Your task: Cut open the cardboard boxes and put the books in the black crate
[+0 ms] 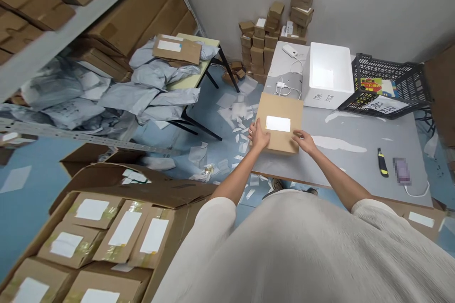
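Observation:
A flat cardboard box (282,144) with a white label (278,123) on top sits at the left edge of the grey table (341,165). My left hand (259,135) grips its left side, thumb on the top face and the other fingers along the edge. At the right side of the box, my right hand (304,141) has its fingertips against the edge; part of its grip is hidden. On the table to the right lie a black and yellow utility knife (382,163) and a blurred purple phone-like item (402,171).
Behind the box stand a white bin (329,97) and a black plastic crate (359,97). White cables (293,89) lie nearby. A large carton (185,189) of labelled boxes is at lower left. Grey parcels (131,97) fill a shelf and side table. Paper scraps (223,166) litter the floor.

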`<action>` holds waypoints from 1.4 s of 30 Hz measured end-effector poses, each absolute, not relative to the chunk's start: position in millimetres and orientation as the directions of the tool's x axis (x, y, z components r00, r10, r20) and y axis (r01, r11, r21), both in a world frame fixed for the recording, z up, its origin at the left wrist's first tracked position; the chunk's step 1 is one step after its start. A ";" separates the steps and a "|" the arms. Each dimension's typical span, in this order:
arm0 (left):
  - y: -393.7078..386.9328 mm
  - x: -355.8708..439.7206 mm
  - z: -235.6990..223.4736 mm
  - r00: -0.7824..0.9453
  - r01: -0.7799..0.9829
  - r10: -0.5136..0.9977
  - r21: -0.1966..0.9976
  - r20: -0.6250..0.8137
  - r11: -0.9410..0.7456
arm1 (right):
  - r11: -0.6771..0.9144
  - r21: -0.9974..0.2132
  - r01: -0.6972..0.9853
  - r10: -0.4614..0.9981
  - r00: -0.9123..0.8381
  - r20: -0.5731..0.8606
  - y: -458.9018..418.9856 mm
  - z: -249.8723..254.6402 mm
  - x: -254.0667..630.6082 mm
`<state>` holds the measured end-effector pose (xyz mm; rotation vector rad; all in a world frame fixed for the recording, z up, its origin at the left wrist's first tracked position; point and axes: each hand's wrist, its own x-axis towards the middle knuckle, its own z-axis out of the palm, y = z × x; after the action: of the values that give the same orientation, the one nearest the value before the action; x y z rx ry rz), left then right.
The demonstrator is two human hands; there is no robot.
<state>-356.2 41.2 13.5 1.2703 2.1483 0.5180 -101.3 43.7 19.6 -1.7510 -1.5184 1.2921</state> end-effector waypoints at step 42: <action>-35.8 -32.3 1.2 -0.035 0.750 0.918 0.597 -0.395 0.286 | -0.238 -0.505 0.830 0.967 0.154 -0.203 -26.3 -5.2 239.7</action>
<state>-32.3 -35.8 1.2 1.5043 1.8216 0.2900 239.7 -26.3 -5.2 -2.1598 -1.7389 0.7161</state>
